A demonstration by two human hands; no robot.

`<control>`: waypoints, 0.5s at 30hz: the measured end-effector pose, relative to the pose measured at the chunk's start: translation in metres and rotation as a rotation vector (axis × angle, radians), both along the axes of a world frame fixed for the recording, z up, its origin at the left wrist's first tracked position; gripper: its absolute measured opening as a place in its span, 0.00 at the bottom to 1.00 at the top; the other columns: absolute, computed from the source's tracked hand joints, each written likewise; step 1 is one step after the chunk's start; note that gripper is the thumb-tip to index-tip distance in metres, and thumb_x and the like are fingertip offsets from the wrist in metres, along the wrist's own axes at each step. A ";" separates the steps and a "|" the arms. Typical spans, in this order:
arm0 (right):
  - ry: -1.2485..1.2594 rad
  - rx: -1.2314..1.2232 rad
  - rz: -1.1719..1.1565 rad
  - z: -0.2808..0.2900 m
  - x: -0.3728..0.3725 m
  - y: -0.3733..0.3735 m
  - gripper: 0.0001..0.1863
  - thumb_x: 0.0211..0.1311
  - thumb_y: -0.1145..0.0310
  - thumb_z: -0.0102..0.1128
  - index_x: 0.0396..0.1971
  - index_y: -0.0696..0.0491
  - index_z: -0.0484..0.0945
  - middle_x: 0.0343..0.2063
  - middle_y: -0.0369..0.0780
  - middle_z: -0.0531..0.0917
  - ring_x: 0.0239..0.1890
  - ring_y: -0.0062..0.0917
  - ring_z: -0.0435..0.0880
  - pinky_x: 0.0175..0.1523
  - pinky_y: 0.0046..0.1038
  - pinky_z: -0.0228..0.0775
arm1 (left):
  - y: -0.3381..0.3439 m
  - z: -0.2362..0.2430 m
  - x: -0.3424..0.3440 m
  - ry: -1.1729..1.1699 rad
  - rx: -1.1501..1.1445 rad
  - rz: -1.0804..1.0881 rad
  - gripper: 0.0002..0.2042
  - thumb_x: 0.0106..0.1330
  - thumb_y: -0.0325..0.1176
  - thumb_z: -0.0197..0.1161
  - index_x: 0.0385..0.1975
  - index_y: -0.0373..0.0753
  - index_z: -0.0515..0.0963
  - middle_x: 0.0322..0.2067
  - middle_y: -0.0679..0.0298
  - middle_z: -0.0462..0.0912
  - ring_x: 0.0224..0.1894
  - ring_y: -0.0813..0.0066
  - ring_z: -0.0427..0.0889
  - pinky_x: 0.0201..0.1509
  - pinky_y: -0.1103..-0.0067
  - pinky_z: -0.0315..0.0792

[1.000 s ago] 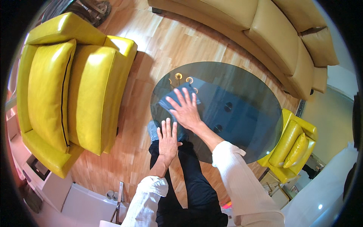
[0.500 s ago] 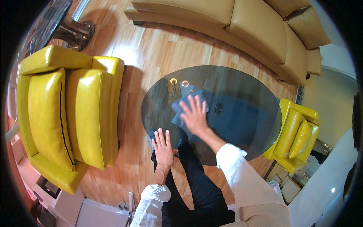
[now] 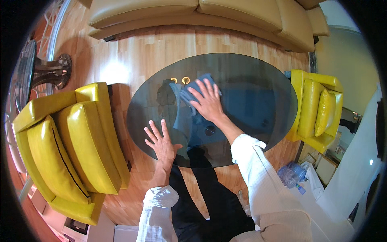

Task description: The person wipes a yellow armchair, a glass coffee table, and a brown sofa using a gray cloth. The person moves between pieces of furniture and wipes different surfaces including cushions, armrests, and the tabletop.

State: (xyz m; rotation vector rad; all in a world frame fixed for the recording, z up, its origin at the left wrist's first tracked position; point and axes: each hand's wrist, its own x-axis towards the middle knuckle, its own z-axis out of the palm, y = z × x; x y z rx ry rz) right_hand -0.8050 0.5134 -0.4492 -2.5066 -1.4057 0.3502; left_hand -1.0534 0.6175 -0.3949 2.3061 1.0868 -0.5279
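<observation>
A dark grey cloth (image 3: 186, 96) lies bunched on the oval dark glass table (image 3: 258, 141). My right hand (image 3: 209, 104) presses on it with a flat palm and spread fingers. Parts of the cloth stick out past the fingertips and beside the thumb. On the near left part of the glass, my left hand (image 3: 162, 144) rests or hovers with its fingers spread and nothing in it. Whether its palm touches the glass I cannot tell. Reflections of ring-shaped lights show in the tabletop.
Beyond the table stretches a tan sofa (image 3: 238, 18). A yellow armchair (image 3: 86, 141) stands to the left, and another yellow armchair (image 3: 318, 107) adjoins the table's right end. Large plastic bottles (image 3: 291, 174) sit at the lower right. A dark side table (image 3: 25, 76) is at the far left.
The view has shifted. My right hand and the cloth have moved farther across the glass. My left hand has gone from the near edge to farther over the tabletop, its fingers wider apart.
</observation>
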 end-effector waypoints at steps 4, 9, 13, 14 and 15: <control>0.062 -0.148 -0.195 0.005 -0.042 -0.074 0.30 0.81 0.48 0.56 0.79 0.34 0.69 0.83 0.43 0.58 0.86 0.50 0.48 0.84 0.66 0.36 | -0.008 -0.004 0.005 0.088 0.021 -0.009 0.74 0.39 0.44 0.94 0.87 0.51 0.46 0.86 0.42 0.32 0.85 0.27 0.34 0.75 0.27 0.53; 0.173 -0.030 -0.172 0.007 -0.111 -0.036 0.32 0.75 0.49 0.63 0.77 0.35 0.71 0.82 0.44 0.59 0.85 0.52 0.50 0.82 0.69 0.37 | -0.007 -0.007 0.007 0.136 0.035 -0.024 0.75 0.39 0.43 0.94 0.87 0.49 0.44 0.86 0.41 0.30 0.85 0.25 0.33 0.75 0.26 0.51; 0.123 0.120 -0.034 0.004 -0.061 0.012 0.31 0.75 0.47 0.62 0.75 0.34 0.73 0.80 0.42 0.64 0.84 0.48 0.54 0.81 0.67 0.45 | -0.006 -0.007 0.010 0.158 0.023 -0.040 0.77 0.38 0.43 0.94 0.87 0.50 0.40 0.85 0.40 0.26 0.85 0.24 0.32 0.76 0.26 0.50; 0.065 0.118 -0.008 0.001 -0.045 0.010 0.31 0.75 0.46 0.63 0.74 0.34 0.73 0.80 0.41 0.65 0.83 0.47 0.55 0.80 0.67 0.46 | -0.008 -0.008 0.013 0.153 0.020 -0.047 0.77 0.38 0.43 0.94 0.87 0.50 0.40 0.85 0.41 0.26 0.85 0.24 0.32 0.76 0.26 0.50; 0.033 0.097 -0.035 0.000 -0.035 0.003 0.31 0.75 0.46 0.63 0.74 0.33 0.73 0.80 0.40 0.65 0.84 0.45 0.55 0.80 0.67 0.47 | -0.007 -0.008 0.010 0.159 0.026 -0.044 0.77 0.38 0.43 0.94 0.87 0.50 0.40 0.85 0.41 0.26 0.85 0.24 0.32 0.76 0.26 0.50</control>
